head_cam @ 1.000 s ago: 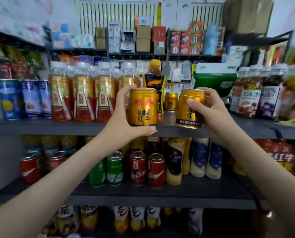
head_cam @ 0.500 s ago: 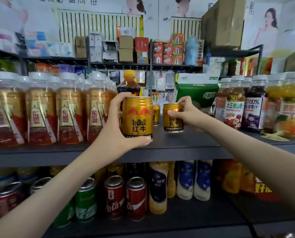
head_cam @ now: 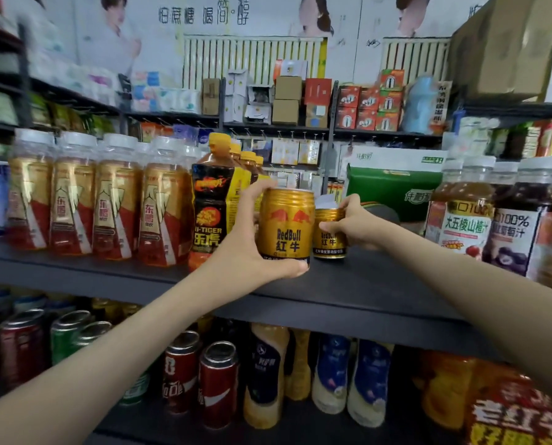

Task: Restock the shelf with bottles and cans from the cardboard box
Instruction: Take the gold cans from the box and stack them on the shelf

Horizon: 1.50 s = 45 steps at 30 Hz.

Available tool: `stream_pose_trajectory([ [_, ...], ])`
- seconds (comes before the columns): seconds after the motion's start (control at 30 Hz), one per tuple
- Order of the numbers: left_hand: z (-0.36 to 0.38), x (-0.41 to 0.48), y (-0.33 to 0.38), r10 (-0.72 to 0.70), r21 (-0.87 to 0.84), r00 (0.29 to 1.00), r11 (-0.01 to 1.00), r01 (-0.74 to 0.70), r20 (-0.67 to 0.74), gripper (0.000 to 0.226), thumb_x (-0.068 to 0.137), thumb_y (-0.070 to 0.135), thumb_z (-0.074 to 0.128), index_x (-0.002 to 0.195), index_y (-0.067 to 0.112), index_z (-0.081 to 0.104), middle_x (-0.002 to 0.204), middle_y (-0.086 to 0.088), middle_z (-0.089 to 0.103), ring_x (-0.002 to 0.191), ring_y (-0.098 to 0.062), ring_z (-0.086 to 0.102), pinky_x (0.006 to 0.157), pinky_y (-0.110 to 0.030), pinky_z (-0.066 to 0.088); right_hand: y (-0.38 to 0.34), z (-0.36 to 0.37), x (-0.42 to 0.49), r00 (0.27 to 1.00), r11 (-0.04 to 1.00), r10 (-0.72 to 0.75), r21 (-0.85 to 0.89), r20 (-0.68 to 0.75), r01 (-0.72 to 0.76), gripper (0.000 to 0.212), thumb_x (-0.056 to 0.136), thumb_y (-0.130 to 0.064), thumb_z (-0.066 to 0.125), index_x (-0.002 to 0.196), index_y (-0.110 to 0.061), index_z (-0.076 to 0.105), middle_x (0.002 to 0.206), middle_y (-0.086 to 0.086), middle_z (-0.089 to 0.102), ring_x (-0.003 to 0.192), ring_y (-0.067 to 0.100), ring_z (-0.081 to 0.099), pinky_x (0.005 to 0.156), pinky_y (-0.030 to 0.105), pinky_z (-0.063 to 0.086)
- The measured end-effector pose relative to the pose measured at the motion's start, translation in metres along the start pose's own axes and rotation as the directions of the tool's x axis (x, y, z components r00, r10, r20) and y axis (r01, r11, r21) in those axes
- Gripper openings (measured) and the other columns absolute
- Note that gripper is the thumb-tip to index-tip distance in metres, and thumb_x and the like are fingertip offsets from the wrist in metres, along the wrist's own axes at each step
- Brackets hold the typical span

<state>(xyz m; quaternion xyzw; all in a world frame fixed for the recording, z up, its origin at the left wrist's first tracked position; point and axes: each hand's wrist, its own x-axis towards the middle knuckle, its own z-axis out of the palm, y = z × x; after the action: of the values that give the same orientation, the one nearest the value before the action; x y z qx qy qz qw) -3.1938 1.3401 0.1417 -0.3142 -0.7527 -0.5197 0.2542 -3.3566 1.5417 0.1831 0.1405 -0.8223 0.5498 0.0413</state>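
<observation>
Fingers (head_cam: 258,191) of the left hand (head_cam: 242,240) are gripping a Red Bull can (head_cam: 286,226) over the shelf (head_cam: 367,284)'s front edge; the right hand (head_cam: 356,224) is pinching a second can (head_cam: 328,244) farther back. Lower each flat.

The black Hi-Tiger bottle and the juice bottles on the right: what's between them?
In the head view, two gold Red Bull cans: the left hand grips the nearer can, the right hand the farther can. A green carton stands behind.

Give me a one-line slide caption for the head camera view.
Left hand holds a gold can at the shelf front; right hand grips a second can deeper in.
</observation>
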Motion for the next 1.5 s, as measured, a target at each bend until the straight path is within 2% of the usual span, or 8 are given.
stream_pose_trajectory([
  [0.33, -0.003, 0.006, -0.024, -0.119, 0.087, 0.992, 0.989, 0.116, 0.030, 0.099, 0.067, 0.013, 0.085, 0.127, 0.052, 0.017, 0.125, 0.002, 0.041, 0.097, -0.008, 0.063, 0.080, -0.021, 0.055, 0.006, 0.009, 0.035, 0.999, 0.998, 0.029, -0.058, 0.023, -0.027, 0.056, 0.087, -0.001, 0.065, 0.120, -0.019, 0.024, 0.115, 0.010, 0.042, 0.108, 0.028, 0.048, 0.095, 0.055, 0.046],
  [0.5, -0.007, 0.015, -0.021, -0.135, 0.104, 0.989, 0.986, 0.128, 0.063, 0.099, 0.067, 0.010, 0.084, 0.128, 0.048, 0.016, 0.121, 0.005, 0.040, 0.091, -0.008, 0.065, 0.080, -0.026, 0.057, 0.009, 0.010, 0.049, 1.000, 0.996, 0.011, -0.092, -0.026, -0.014, 0.062, 0.087, -0.003, 0.065, 0.130, -0.015, 0.022, 0.120, 0.013, 0.042, 0.111, 0.030, 0.048, 0.093, 0.052, 0.047],
  [0.73, -0.009, 0.023, -0.022, -0.139, 0.120, 0.988, 0.984, 0.130, 0.072, 0.098, 0.069, 0.010, 0.083, 0.129, 0.045, 0.014, 0.117, 0.009, 0.040, 0.086, -0.005, 0.065, 0.079, -0.024, 0.057, 0.009, 0.002, 0.052, 0.998, 0.879, -0.053, -0.476, -0.042, 0.026, 0.072, 0.090, -0.021, 0.065, 0.142, -0.010, 0.016, 0.135, 0.019, 0.045, 0.105, 0.026, 0.051, 0.070, 0.031, 0.050],
  [0.87, -0.005, 0.027, -0.025, -0.153, 0.168, 0.983, 0.977, 0.134, 0.105, 0.098, 0.070, 0.013, 0.083, 0.129, 0.042, 0.010, 0.114, 0.014, 0.036, 0.092, -0.009, 0.060, 0.081, -0.024, 0.057, 0.003, -0.002, 0.038, 0.973, 0.840, -0.216, -0.522, -0.077, 0.146, 0.079, 0.086, -0.028, 0.070, 0.143, -0.009, 0.018, 0.143, 0.018, 0.036, 0.125, 0.032, 0.044, 0.097, 0.037, 0.044],
  [1.0, 0.002, 0.036, -0.029, -0.151, 0.205, 0.983, 0.970, 0.126, 0.107, 0.098, 0.068, 0.017, 0.084, 0.124, 0.046, 0.009, 0.120, 0.006, 0.036, 0.098, -0.012, 0.058, 0.084, -0.028, 0.055, -0.027, 0.001, -0.011, 0.940, 0.923, -0.331, -0.239, -0.086, 0.303, 0.045, 0.094, -0.040, 0.055, 0.126, -0.014, 0.039, 0.118, 0.004, 0.051, 0.110, 0.021, 0.053, 0.094, 0.038, 0.048],
  [1.1, 0.009, 0.047, -0.029, -0.114, 0.189, 0.988, 0.977, 0.094, 0.099, 0.096, 0.068, 0.015, 0.084, 0.121, 0.046, 0.010, 0.124, 0.004, 0.032, 0.104, -0.014, 0.055, 0.087, -0.029, 0.054, -0.040, 0.003, -0.054, 0.940, 0.953, -0.304, 0.033, 0.152, 0.302, 0.038, 0.093, -0.045, 0.050, 0.116, -0.016, 0.050, 0.117, 0.005, 0.057, 0.109, 0.021, 0.058, 0.089, 0.040, 0.053],
  [1.3, 0.027, 0.064, -0.034, -0.065, 0.118, 0.987, 0.992, 0.048, 0.145, 0.094, 0.070, 0.008, 0.082, 0.124, 0.037, 0.010, 0.110, 0.015, 0.033, 0.095, -0.008, 0.054, 0.067, -0.006, 0.049, -0.026, 0.008, -0.078, 0.961, 0.976, -0.216, 0.008, 0.173, 0.218, 0.066, 0.078, -0.014, 0.075, 0.128, -0.025, 0.034, 0.122, 0.008, 0.053, 0.106, 0.027, 0.064, 0.082, 0.047, 0.057],
  [1.5, 0.039, 0.094, -0.039, -0.030, 0.223, 0.974, 0.975, -0.022, 0.226, 0.100, 0.075, 0.019, 0.080, 0.142, 0.030, 0.007, 0.136, -0.005, 0.039, 0.105, -0.006, 0.054, 0.076, -0.005, 0.046, -0.022, -0.010, -0.065, 0.983, 0.978, -0.182, 0.105, 0.037, 0.178, 0.063, 0.081, 0.002, 0.070, 0.130, -0.018, 0.036, 0.118, 0.015, 0.059, 0.099, 0.029, 0.065, 0.075, 0.041, 0.059],
])
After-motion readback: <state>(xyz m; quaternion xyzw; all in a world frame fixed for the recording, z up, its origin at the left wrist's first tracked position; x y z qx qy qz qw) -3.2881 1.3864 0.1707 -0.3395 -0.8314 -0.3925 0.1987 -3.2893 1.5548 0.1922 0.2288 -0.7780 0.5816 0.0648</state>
